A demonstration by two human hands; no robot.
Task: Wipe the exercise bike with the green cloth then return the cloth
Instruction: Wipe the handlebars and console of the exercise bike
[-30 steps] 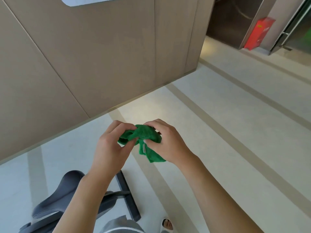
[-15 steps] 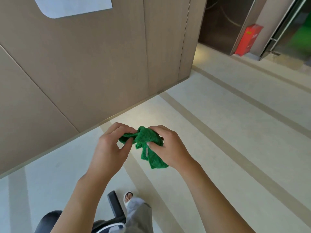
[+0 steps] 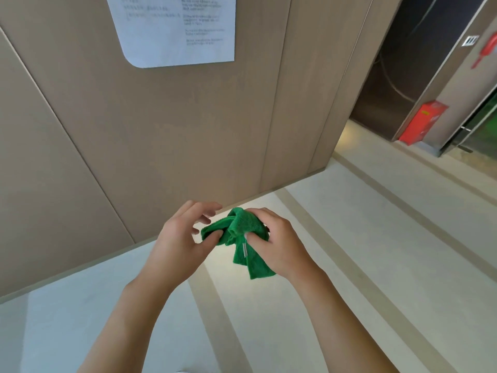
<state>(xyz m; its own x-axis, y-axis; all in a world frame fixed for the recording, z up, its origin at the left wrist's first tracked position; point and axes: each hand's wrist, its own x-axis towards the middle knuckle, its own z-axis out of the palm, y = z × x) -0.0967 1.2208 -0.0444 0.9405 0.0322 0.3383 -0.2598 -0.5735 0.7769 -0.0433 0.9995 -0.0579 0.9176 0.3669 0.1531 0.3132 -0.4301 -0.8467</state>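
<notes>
A bunched green cloth [image 3: 243, 232] with a small white tag hangs in mid-air in front of me, above the pale floor. My right hand [image 3: 279, 243] is closed around its right part, and a tail of cloth droops below that hand. My left hand [image 3: 180, 240] pinches the cloth's left end with the thumb, while its other fingers are spread loosely apart. The exercise bike is out of view.
A tan panelled wall [image 3: 161, 135] stands close ahead, with a white printed notice [image 3: 174, 28] on it. A dark doorway [image 3: 403, 63] and a red cabinet [image 3: 422, 122] lie at the far right. The floor [image 3: 376, 238] has beige stripes.
The view has tilted up and the grey bike seat and base at the bottom left have left the frame. My left fingers have loosened and spread; my right hand keeps its hold.
</notes>
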